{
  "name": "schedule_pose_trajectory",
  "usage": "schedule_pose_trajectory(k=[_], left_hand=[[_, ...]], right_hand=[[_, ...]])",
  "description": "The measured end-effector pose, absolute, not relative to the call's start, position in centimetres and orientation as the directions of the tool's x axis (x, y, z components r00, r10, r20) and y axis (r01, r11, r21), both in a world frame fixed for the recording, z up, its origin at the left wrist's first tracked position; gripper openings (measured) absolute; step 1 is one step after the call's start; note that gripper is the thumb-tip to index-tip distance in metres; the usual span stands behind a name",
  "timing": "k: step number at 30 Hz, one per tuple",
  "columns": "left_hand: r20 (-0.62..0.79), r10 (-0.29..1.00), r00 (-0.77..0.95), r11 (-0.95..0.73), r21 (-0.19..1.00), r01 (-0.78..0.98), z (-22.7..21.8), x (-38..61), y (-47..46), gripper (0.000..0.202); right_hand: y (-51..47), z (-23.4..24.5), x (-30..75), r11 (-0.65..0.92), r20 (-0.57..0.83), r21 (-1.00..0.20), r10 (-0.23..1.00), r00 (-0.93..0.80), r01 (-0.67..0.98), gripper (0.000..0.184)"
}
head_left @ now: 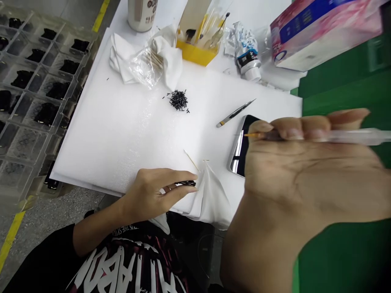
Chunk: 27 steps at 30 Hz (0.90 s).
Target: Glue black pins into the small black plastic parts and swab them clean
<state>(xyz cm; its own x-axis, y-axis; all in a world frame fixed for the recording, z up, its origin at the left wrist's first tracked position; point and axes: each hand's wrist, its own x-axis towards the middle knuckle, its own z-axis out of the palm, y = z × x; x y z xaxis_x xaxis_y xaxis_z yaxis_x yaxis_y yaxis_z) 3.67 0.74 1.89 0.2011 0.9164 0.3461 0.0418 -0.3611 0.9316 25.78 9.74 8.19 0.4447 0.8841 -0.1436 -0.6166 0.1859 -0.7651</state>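
Note:
My right hand (pixel 308 171) is raised close to the camera with its fingers curled round a clear thin tool (pixel 351 136) that has an orange tip. Behind it a dark phone (pixel 241 146) lies on the white foam sheet (pixel 122 122). My left hand (pixel 152 193) rests at the sheet's near edge, its fingers pinched on a small black part (pixel 187 183) next to a white cloth (pixel 210 195). A thin wooden stick (pixel 192 160) lies just beyond the cloth.
A pile of tiny black pieces (pixel 179 99) and metal tweezers (pixel 235 113) lie on the sheet. At the back stand a yellow bin of tools (pixel 198 53), crumpled cloths (pixel 146 57), a bottle (pixel 142 14), a tube (pixel 249 57) and a tissue pack (pixel 317 32). Clear trays of black parts (pixel 36 81) stand left.

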Motion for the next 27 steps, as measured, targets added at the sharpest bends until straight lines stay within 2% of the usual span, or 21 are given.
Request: schedule_pose_trajectory(k=[2,4,7,10,12,15,17,19,21,23,24,27], left_hand=[[0.337,0.918,0.207,-0.356,0.933,0.059,1.9,3.6,0.7,0.011],[0.335,0.918,0.212,-0.356,0.932,0.069,2.0,3.6,0.6,0.011],[0.338,0.916,0.217,-0.361,0.93,0.076,2.0,3.6,0.5,0.01],[0.352,0.91,0.22,-0.376,0.924,0.074,2.0,3.6,0.6,0.009],[0.37,0.902,0.221,-0.393,0.917,0.07,2.1,3.6,0.7,0.01],[0.365,0.901,0.233,-0.391,0.917,0.074,2.3,3.6,0.8,0.013],[0.349,0.905,0.245,-0.377,0.923,0.076,2.3,3.6,0.8,0.014],[0.335,0.909,0.25,-0.364,0.928,0.083,2.2,3.6,0.7,0.014],[0.316,0.915,0.252,-0.349,0.932,0.099,2.0,3.6,0.7,0.015],[0.32,0.914,0.248,-0.352,0.931,0.094,1.8,3.7,0.7,0.018],[0.33,0.912,0.242,-0.359,0.93,0.085,1.8,3.7,0.7,0.02],[0.355,0.906,0.232,-0.379,0.923,0.069,1.7,3.7,0.8,0.024]], right_hand=[[9.7,8.0,24.8,0.228,-0.158,-0.786,0.824,0.544,-0.574,0.052],[9.3,7.8,24.7,0.215,-0.154,-0.815,0.816,0.558,-0.539,0.049],[9.1,7.0,25.7,0.231,-0.052,-0.862,0.845,0.533,-0.451,0.049],[9.8,5.0,26.5,0.221,0.042,-0.942,0.824,0.564,-0.253,0.054],[10.4,3.5,26.4,0.171,0.076,-0.98,0.799,0.597,-0.105,0.048],[10.3,2.7,25.3,0.168,0.188,-0.981,0.742,0.644,0.094,0.025],[9.5,3.5,24.2,0.244,0.367,-0.93,0.636,0.678,0.275,0.018],[8.6,4.9,23.1,0.279,0.561,-0.822,0.548,0.62,0.497,0.022],[8.3,5.7,22.3,0.226,0.636,-0.668,0.669,0.385,0.709,0.017],[9.2,5.4,21.9,0.198,0.518,-0.505,0.848,0.111,0.84,0.019],[10.0,4.9,21.8,0.202,0.442,-0.455,0.897,0.023,0.867,0.02],[12.8,2.8,21.8,0.189,0.33,-0.372,0.942,-0.06,0.909,0.02]])
